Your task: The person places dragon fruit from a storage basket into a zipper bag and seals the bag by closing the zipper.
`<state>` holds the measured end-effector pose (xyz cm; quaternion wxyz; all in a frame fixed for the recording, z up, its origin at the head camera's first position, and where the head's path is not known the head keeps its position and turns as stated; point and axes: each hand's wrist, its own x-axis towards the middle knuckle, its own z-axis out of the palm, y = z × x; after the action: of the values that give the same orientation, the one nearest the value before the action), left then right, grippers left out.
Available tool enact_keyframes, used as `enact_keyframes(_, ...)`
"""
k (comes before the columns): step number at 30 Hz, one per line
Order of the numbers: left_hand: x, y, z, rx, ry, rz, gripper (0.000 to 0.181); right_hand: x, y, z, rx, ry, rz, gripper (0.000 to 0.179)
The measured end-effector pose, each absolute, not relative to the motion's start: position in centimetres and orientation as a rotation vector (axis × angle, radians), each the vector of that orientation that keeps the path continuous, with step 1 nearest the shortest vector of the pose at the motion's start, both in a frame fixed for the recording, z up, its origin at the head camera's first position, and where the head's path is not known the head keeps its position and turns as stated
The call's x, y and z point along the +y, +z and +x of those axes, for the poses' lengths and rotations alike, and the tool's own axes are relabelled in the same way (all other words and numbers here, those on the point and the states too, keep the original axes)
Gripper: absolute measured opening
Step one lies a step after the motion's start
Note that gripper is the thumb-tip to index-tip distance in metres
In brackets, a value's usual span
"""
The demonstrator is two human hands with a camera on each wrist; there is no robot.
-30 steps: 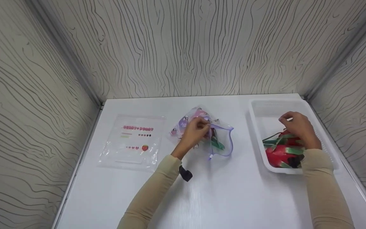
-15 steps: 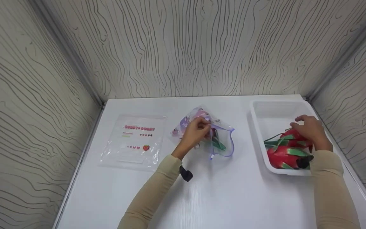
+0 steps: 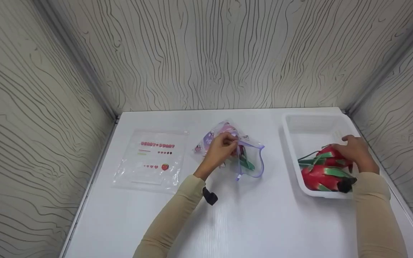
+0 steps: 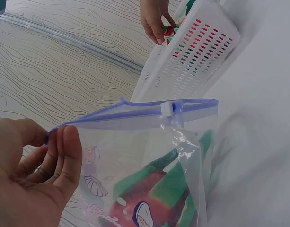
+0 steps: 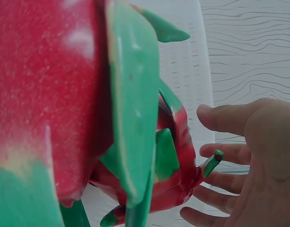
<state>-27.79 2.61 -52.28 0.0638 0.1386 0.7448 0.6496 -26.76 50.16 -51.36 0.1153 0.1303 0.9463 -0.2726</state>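
Note:
My left hand [image 3: 219, 152] pinches the purple zip edge of a clear printed zip bag [image 4: 104, 156] at mid-table. Its mouth gapes, with a white slider [image 4: 167, 109] along the edge. Inside the bag lies a red and green dragon fruit [image 4: 156, 189], seen through the plastic. My right hand [image 5: 258, 161] is in the white basket [image 3: 290, 154], thumb and fingers spread beside the stem end of a dragon fruit [image 5: 171, 177]. Another dragon fruit [image 3: 317, 175] lies nearer the basket's front and looms large in the right wrist view.
A second clear zip bag [image 3: 152, 156] with red print lies flat on the left of the white table [image 3: 271, 222]. Patterned panels [image 3: 206, 53] rise behind the table and on both sides. The basket stands near the right edge.
My right hand has shifted right and lower in the basket, round to the right end of the farther dragon fruit. The left hand keeps its hold on the bag, nearly still.

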Motion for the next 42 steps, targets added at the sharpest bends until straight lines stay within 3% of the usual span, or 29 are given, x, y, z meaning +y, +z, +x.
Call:
enact_keyframes(30, 2.8, -52.3, -27.6, 2.274, 1.926, 0.354, 0.013, 49.9, -51.7, -26.5, 2.578, -0.807, 0.426, 0.114)
enact_keyframes(42, 2.6, -52.1, -27.8, 2.263, 1.928, 0.359, 0.015, 50.0, -52.9, -26.1, 2.641, -0.937, 0.509, 0.099)
